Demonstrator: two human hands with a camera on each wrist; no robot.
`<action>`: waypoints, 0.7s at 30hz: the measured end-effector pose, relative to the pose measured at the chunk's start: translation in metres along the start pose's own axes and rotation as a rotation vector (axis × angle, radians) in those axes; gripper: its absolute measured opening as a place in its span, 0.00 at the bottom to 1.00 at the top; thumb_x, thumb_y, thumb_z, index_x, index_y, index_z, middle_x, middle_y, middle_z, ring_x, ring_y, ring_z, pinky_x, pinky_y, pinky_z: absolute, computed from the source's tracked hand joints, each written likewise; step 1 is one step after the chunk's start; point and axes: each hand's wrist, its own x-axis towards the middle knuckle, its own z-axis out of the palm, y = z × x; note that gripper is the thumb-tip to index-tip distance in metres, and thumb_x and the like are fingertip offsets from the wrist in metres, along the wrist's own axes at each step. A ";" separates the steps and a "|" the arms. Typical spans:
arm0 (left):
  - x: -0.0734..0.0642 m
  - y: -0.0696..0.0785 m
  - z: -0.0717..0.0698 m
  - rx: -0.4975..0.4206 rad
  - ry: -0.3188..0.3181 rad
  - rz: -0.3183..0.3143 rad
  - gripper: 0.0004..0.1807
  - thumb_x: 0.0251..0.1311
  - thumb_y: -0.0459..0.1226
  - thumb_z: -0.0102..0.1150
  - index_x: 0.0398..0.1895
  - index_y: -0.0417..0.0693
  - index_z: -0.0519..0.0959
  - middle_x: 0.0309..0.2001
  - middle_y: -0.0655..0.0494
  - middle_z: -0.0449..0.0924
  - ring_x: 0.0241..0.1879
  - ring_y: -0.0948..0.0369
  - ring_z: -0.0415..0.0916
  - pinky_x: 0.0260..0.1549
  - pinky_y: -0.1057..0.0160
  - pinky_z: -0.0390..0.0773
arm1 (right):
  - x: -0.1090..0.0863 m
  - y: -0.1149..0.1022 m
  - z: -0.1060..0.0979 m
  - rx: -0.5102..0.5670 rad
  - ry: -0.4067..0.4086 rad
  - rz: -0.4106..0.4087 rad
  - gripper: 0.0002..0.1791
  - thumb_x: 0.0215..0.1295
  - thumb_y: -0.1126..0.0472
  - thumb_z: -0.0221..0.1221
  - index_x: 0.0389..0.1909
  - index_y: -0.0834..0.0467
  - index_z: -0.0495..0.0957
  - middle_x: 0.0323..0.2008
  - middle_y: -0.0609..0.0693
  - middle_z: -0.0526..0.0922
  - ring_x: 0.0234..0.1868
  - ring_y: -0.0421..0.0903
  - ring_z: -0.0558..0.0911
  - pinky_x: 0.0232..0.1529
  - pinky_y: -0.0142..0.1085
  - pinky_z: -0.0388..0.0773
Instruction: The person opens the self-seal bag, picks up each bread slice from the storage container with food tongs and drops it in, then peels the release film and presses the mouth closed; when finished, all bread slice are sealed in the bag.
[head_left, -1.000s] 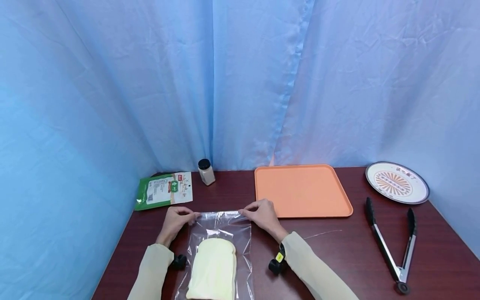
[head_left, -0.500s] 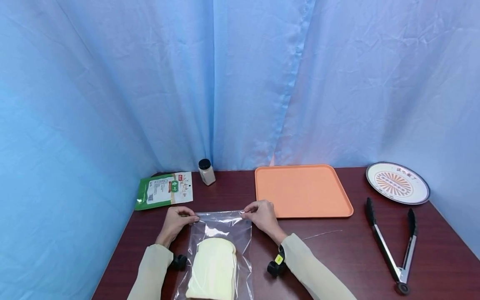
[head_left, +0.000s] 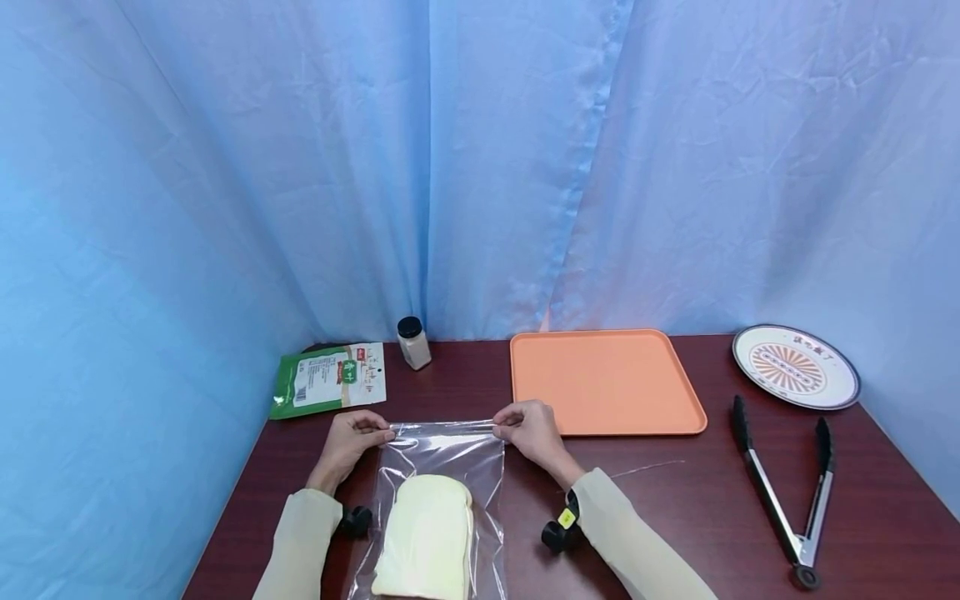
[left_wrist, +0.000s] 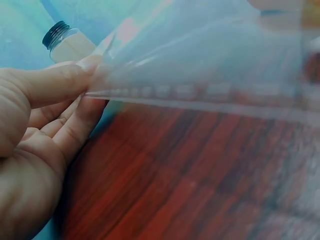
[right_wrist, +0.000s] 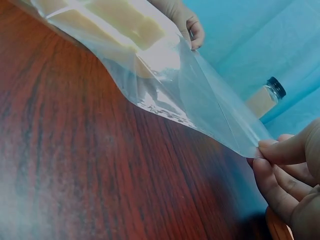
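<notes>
A clear plastic bag (head_left: 450, 454) lies at the front of the table with pale slices of bread (head_left: 423, 537) inside it. My left hand (head_left: 350, 446) pinches the bag's far left corner between thumb and fingers. At the far right corner my right hand (head_left: 531, 432) pinches the film the same way, so the far edge is stretched straight between both hands. In the left wrist view the thumb and forefinger of the left hand (left_wrist: 55, 105) press on the film. The right wrist view has the bag (right_wrist: 200, 100) lifted toward the right hand (right_wrist: 290, 172).
Behind the bag stand a black-capped jar (head_left: 414, 343) and a green and white packet (head_left: 328, 381). An orange tray (head_left: 607, 383) lies behind the right hand. Farther right are a patterned plate (head_left: 795, 367) and spread tongs (head_left: 787, 492). A thin strand (head_left: 648, 467) lies on the table.
My right hand has shifted slightly right, and the bag's far edge is now drawn straighter. My left hand has moved slightly left. The bread stays in place.
</notes>
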 end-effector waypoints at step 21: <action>0.001 -0.003 -0.003 -0.067 -0.029 0.013 0.21 0.54 0.21 0.67 0.50 0.17 0.76 0.32 0.58 0.87 0.30 0.70 0.83 0.31 0.73 0.84 | 0.003 -0.002 -0.004 0.141 -0.036 0.108 0.10 0.53 0.76 0.68 0.37 0.65 0.85 0.26 0.57 0.89 0.24 0.41 0.86 0.26 0.33 0.86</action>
